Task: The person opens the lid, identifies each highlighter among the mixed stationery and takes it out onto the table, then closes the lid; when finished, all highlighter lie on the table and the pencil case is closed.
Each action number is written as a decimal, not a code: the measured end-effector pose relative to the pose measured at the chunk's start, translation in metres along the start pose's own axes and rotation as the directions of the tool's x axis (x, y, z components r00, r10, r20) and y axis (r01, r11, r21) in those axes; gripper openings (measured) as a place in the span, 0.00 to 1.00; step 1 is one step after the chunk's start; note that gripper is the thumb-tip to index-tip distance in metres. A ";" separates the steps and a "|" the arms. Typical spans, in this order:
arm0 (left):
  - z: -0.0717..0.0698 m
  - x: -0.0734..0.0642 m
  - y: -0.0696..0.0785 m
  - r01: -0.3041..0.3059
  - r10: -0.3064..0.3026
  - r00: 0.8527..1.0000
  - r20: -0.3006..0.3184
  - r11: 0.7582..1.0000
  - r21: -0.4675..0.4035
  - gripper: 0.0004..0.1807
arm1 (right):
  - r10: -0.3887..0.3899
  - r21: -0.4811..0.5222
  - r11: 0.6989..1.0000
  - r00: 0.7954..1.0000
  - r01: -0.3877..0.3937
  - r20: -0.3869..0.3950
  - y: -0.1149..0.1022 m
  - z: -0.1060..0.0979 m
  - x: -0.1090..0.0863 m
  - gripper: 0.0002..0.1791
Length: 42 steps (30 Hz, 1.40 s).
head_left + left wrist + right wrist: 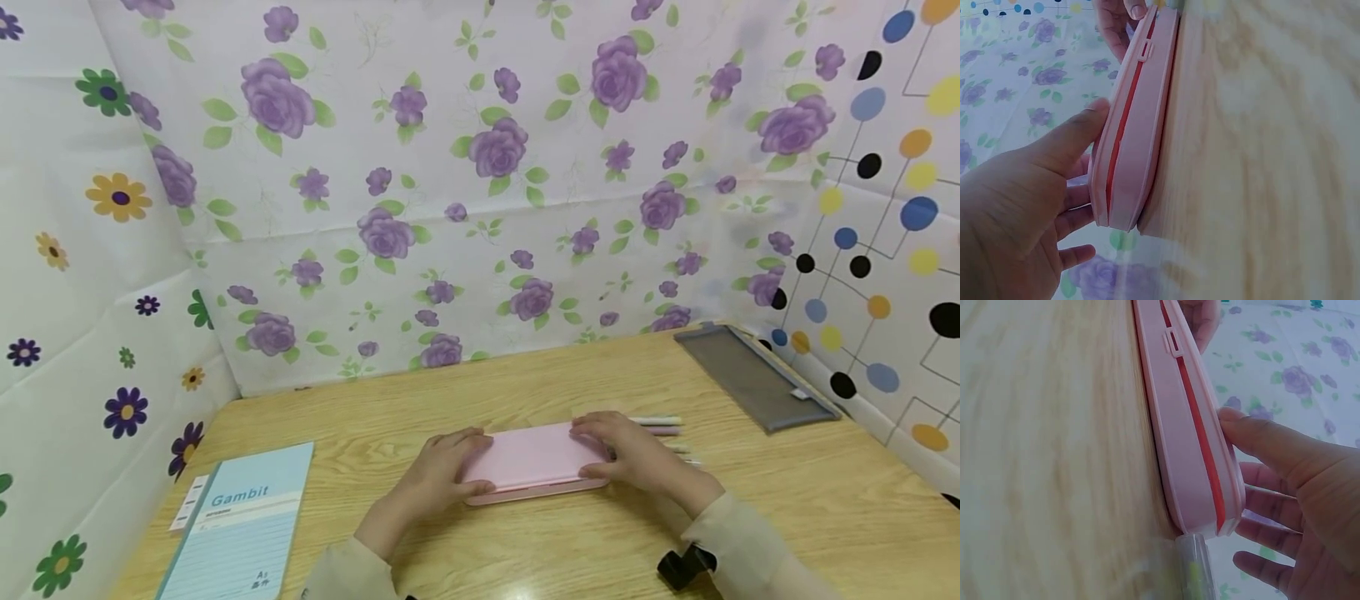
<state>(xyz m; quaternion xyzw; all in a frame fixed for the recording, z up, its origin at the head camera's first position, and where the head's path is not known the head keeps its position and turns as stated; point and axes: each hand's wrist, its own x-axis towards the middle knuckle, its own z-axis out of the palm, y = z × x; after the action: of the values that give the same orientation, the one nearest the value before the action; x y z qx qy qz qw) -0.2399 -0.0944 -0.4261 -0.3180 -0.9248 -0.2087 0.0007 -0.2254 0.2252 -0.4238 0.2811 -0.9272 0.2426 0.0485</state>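
A pink pencil case [534,454] lies flat on the wooden table, long side towards me. A red strip shows in the gap between its lid and base, and a small latch [1146,50] sits midway along the front. My left hand [438,471] grips the case's left end, thumb on the lid's front edge and fingers at the end and behind. The right hand [637,450] holds the other end the same way. Several pens [660,431] lie beside the right hand, partly hidden by it. One clear-barrelled pen [1196,565] is close to the case's right end.
A light blue notebook [243,525] lies at the left, over a white labelled card [186,504]. A grey mesh zip pouch [753,379] lies at the back right. Flower-patterned sheets [465,208] stand behind the table, with a dotted one at the right.
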 end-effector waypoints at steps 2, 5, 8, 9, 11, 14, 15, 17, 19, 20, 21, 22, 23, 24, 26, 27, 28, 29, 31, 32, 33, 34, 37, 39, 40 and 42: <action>0.000 -0.002 0.000 0.000 0.000 1.000 -0.011 1.000 -0.012 0.36 | 0.003 0.007 1.000 1.000 -0.003 0.001 0.000 0.001 0.000 0.33; 0.002 -0.004 -0.002 0.004 -0.005 1.000 -0.024 0.999 -0.042 0.37 | -0.001 0.012 1.000 1.000 0.001 0.003 -0.001 0.001 0.001 0.35; 0.003 -0.005 -0.003 0.009 -0.011 0.999 -0.036 0.998 -0.063 0.37 | -0.010 0.020 1.000 1.000 0.009 0.016 -0.002 0.002 0.002 0.36; 0.004 -0.006 -0.004 0.009 -0.012 0.999 -0.040 0.998 -0.067 0.37 | -0.012 0.019 1.000 1.000 0.012 0.022 -0.002 0.002 0.002 0.36; 0.005 -0.006 -0.006 0.012 -0.015 0.999 -0.044 0.997 -0.073 0.37 | -0.013 0.023 1.000 0.999 0.012 0.031 -0.001 0.002 0.002 0.37; 0.007 -0.006 -0.007 0.016 -0.020 0.999 -0.047 0.996 -0.091 0.37 | -0.005 0.015 1.000 0.999 0.005 0.035 0.000 0.003 0.002 0.37; 0.007 -0.006 -0.007 0.018 -0.023 0.999 -0.046 0.995 -0.096 0.37 | -0.001 0.011 1.000 0.999 0.001 0.034 0.000 0.004 0.002 0.37; 0.007 -0.006 -0.006 0.018 -0.023 0.999 -0.048 0.995 -0.099 0.37 | 0.003 0.009 1.000 1.000 -0.003 0.028 0.001 0.005 0.002 0.37; 0.007 -0.006 -0.006 0.016 -0.021 0.999 -0.050 0.995 -0.103 0.38 | 0.006 0.003 1.000 1.000 -0.006 0.020 0.002 0.007 0.001 0.38; 0.007 -0.006 -0.006 0.016 -0.021 0.999 -0.050 0.994 -0.106 0.38 | 0.008 0.003 1.000 1.000 -0.008 0.017 0.002 0.007 0.001 0.38; 0.007 -0.006 -0.006 0.015 -0.021 0.999 -0.049 0.994 -0.110 0.38 | 0.009 0.004 1.000 1.000 -0.009 0.013 0.002 0.007 0.001 0.38; 0.007 -0.006 -0.005 0.014 -0.020 0.999 -0.049 0.993 -0.117 0.38 | 0.008 0.003 1.000 1.000 -0.008 0.010 0.003 0.007 0.001 0.38; 0.007 -0.005 -0.005 0.012 -0.018 0.999 -0.050 0.992 -0.123 0.38 | 0.009 0.002 1.000 1.000 -0.009 0.006 0.003 0.007 0.000 0.38; 0.007 -0.005 -0.005 0.008 -0.015 0.999 -0.051 0.991 -0.132 0.38 | 0.008 0.006 1.000 1.000 -0.008 0.003 0.004 0.007 0.000 0.38; 0.008 -0.004 -0.005 0.002 -0.010 0.998 -0.055 0.990 -0.139 0.38 | 0.008 0.010 1.000 1.000 -0.008 -0.002 0.004 0.007 -0.001 0.38; 0.008 -0.003 -0.006 -0.001 -0.008 0.998 -0.057 0.990 -0.142 0.38 | 0.001 0.008 1.000 1.000 -0.001 -0.006 0.004 0.007 -0.001 0.38; 0.009 -0.003 -0.006 -0.004 -0.004 0.998 -0.059 0.990 -0.141 0.37 | 0.001 0.010 1.000 1.000 -0.001 -0.009 0.004 0.007 -0.002 0.38; 0.009 -0.003 -0.006 -0.009 0.000 0.998 -0.063 0.990 -0.139 0.37 | 0.000 0.011 1.000 1.000 0.000 -0.011 0.004 0.007 -0.002 0.38; 0.010 -0.002 -0.006 -0.013 0.004 0.998 -0.068 0.991 -0.135 0.36 | -0.001 0.013 1.000 1.000 0.002 -0.012 0.005 0.007 -0.002 0.38; 0.011 -0.002 -0.007 -0.014 0.005 0.998 -0.070 0.991 -0.136 0.36 | -0.002 0.014 1.000 1.000 0.002 -0.013 0.006 0.008 -0.002 0.38; 0.011 -0.002 -0.007 -0.015 0.005 0.997 -0.071 0.990 -0.138 0.36 | -0.003 0.014 1.000 1.000 0.003 -0.013 0.006 0.008 -0.002 0.38; 0.011 -0.002 -0.007 -0.015 0.005 0.997 -0.074 0.990 -0.140 0.36 | 0.001 0.022 1.000 1.000 -0.001 -0.012 0.006 0.008 -0.002 0.38; 0.012 -0.002 -0.007 -0.012 0.001 0.998 -0.070 0.988 -0.152 0.36 | 0.002 0.023 1.000 1.000 -0.002 -0.009 0.008 0.010 -0.002 0.39; 0.012 -0.003 -0.007 -0.007 -0.003 0.998 -0.062 0.987 -0.160 0.37 | 0.003 0.030 1.000 1.000 -0.003 -0.010 0.008 0.012 -0.002 0.39; 0.012 -0.004 -0.007 -0.005 -0.005 0.998 -0.059 0.986 -0.164 0.37 | 0.003 0.033 0.999 1.000 -0.002 -0.013 0.009 0.013 -0.002 0.39; 0.011 -0.005 -0.007 0.003 -0.012 0.999 -0.052 0.986 -0.168 0.38 | -0.003 0.033 0.999 1.000 0.003 -0.018 0.009 0.014 -0.001 0.38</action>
<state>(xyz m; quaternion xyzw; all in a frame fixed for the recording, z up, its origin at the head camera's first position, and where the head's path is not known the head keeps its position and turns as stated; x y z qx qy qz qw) -0.2386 -0.0984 -0.4400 -0.3077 -0.9048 -0.2944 -0.0026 -0.2283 0.2255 -0.4402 0.2811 -0.9223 0.2602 0.0524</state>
